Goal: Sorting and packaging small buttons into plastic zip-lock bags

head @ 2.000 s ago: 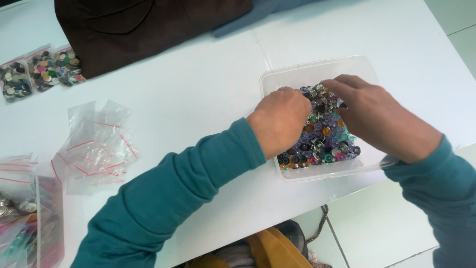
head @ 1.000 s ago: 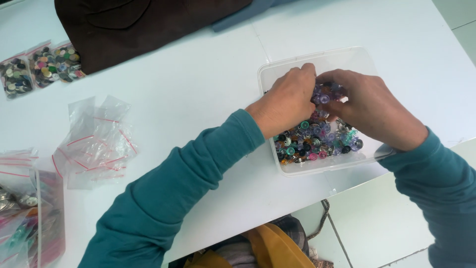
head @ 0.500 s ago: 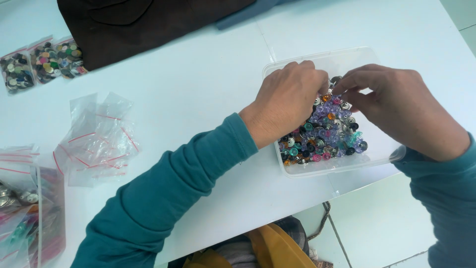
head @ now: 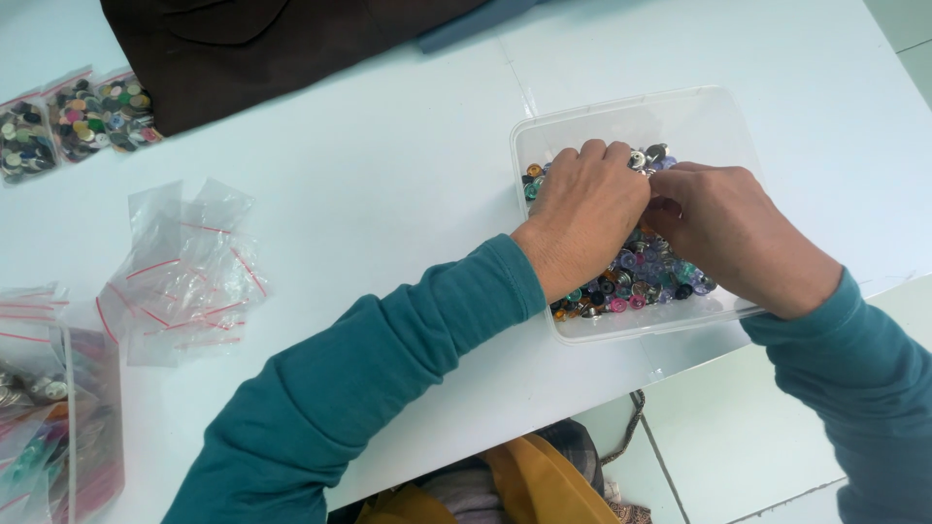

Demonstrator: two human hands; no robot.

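White table (head: 388,146), clear tub (head: 699,116), mixed small colourful buttons (head: 641,277), both hands buried

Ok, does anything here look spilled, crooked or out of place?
Nothing is spilled: the buttons stay inside the clear tub, where both hands dig. The tub's near right corner hangs slightly over the table edge. Empty zip bags lie in a loose heap.

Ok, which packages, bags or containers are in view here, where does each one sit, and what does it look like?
Clear plastic tub: right side of table, rectangular, holding multicoloured buttons, both hands inside.
Empty zip bags: left of centre, loose pile, clear with red seal strips.
Filled bags: upper left, small, clear, packed with mixed buttons.
More filled bags: lower left edge, clear, red-striped, partly cut off.
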